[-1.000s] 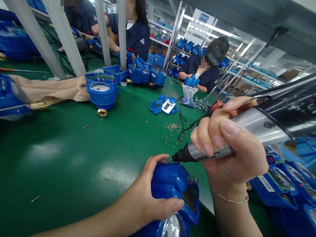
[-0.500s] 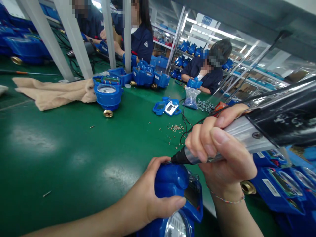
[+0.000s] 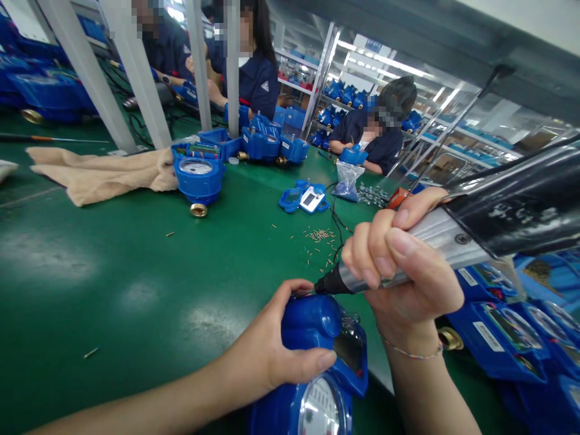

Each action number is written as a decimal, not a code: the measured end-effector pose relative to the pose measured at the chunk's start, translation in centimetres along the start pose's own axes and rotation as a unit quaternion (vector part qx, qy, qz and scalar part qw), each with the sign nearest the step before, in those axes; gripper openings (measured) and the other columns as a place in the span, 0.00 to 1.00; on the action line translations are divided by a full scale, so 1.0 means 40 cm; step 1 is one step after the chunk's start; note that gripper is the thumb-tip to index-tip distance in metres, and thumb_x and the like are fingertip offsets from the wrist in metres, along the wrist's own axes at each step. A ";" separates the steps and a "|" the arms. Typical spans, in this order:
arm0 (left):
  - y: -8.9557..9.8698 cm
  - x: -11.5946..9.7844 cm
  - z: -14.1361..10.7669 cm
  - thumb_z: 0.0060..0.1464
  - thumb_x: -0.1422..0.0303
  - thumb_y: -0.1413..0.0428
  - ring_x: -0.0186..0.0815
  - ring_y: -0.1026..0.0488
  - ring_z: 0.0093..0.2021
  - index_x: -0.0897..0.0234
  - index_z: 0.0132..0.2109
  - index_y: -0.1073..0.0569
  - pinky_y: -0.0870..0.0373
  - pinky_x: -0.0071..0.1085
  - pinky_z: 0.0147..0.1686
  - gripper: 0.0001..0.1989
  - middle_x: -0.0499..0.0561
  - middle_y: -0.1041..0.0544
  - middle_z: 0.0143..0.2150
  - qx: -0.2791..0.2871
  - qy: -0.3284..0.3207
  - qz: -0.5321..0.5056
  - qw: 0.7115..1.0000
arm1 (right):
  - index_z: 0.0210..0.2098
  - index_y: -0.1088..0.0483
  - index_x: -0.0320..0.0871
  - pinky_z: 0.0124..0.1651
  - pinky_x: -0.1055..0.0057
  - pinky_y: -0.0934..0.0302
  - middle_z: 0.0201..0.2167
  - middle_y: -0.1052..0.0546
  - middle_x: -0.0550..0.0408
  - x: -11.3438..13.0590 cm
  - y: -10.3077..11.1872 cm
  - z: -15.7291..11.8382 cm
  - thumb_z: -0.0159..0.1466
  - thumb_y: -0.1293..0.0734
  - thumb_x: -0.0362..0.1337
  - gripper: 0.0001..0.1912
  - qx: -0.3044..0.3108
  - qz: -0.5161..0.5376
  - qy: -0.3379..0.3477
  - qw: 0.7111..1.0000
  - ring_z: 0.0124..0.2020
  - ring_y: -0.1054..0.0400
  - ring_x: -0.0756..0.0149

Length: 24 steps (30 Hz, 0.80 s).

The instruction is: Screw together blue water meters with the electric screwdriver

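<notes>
My left hand (image 3: pixel 281 350) is wrapped round a blue meter housing (image 3: pixel 312 326) at the bottom centre, thumb across its front and fingers at its far edge. A round clear dial shows on the housing's lower part. In my right hand (image 3: pixel 403 260) is a silver and black electric screwdriver (image 3: pixel 457 238), held at a slant. Its black tip touches or nearly touches the housing's top edge, close to my left fingertips; the exact contact is hidden. Many small screws (image 3: pixel 321 234) lie scattered on the green table (image 3: pixel 136 266) beyond.
A blue meter (image 3: pixel 198 175) and a beige cloth (image 3: pixel 104 172) lie at the left back. An open blue cover (image 3: pixel 303 198) and a bag (image 3: pixel 348 178) sit further back. More meters (image 3: pixel 502 338) stand at the right. Co-workers sit across the table behind grey posts (image 3: pixel 136 78).
The view has shifted slightly. Both hands, the housing and the screwdriver keep nearly the same places relative to each other.
</notes>
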<state>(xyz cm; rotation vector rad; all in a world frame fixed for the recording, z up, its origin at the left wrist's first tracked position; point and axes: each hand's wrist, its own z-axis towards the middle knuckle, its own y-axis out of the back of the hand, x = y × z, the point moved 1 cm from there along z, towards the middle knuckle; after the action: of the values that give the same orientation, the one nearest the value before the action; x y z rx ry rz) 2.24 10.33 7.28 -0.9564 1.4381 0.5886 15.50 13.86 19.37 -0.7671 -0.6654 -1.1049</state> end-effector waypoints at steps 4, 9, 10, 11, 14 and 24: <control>0.008 -0.009 0.000 0.41 0.53 0.34 0.50 0.34 0.58 0.58 0.59 0.42 0.36 0.46 0.57 0.41 0.56 0.32 0.58 0.010 -0.010 0.033 0.999 | 0.35 0.38 0.46 0.18 0.76 0.48 0.16 0.38 0.68 -0.007 0.001 0.003 0.59 0.35 0.28 0.08 -0.014 0.002 -0.009 1.000 0.12 0.48 0.76; 0.025 -0.016 0.006 0.42 0.54 0.34 0.49 0.33 0.56 0.57 0.58 0.39 0.37 0.47 0.57 0.38 0.56 0.31 0.56 0.021 -0.032 0.063 0.997 | 0.36 0.36 0.48 0.16 0.76 0.51 0.15 0.42 0.69 0.060 0.026 0.026 0.57 0.33 0.31 0.09 -0.088 -0.054 0.031 0.994 0.12 0.51 0.75; 0.031 -0.015 0.011 0.41 0.55 0.34 0.50 0.33 0.56 0.57 0.58 0.38 0.37 0.47 0.58 0.38 0.56 0.31 0.56 0.025 -0.040 0.066 0.997 | 0.35 0.36 0.48 0.17 0.76 0.51 0.15 0.44 0.68 0.081 0.038 0.031 0.57 0.33 0.31 0.09 -0.116 -0.070 0.042 0.990 0.13 0.52 0.75; 0.038 -0.015 0.017 0.41 0.55 0.34 0.50 0.33 0.56 0.57 0.57 0.38 0.38 0.48 0.58 0.37 0.56 0.31 0.55 0.032 -0.048 0.066 0.996 | 0.34 0.36 0.49 0.17 0.76 0.52 0.15 0.44 0.68 0.102 0.053 0.034 0.56 0.32 0.31 0.09 -0.139 -0.083 0.048 0.986 0.13 0.52 0.75; 0.073 -0.015 0.046 0.40 0.57 0.34 0.50 0.31 0.55 0.59 0.57 0.37 0.36 0.46 0.57 0.37 0.56 0.30 0.54 0.062 -0.073 0.038 0.995 | 0.34 0.36 0.49 0.19 0.76 0.50 0.16 0.42 0.68 0.135 0.112 0.033 0.56 0.32 0.31 0.10 -0.168 -0.126 0.030 0.977 0.14 0.49 0.76; 0.238 -0.001 0.138 0.41 0.47 0.35 0.55 0.24 0.47 0.69 0.57 0.33 0.28 0.41 0.45 0.41 0.60 0.20 0.45 -0.007 -0.018 -0.051 0.999 | 0.43 0.34 0.42 0.33 0.70 0.42 0.34 0.23 0.48 -0.071 0.292 -0.107 0.57 0.29 0.38 0.17 0.067 -0.664 -0.319 0.673 0.35 0.27 0.57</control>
<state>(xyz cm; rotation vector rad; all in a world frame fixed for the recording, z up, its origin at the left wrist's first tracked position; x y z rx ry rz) -2.61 19.90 4.87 -1.0180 1.3468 0.5386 26.06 14.81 12.25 -0.4330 -2.0932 -2.0632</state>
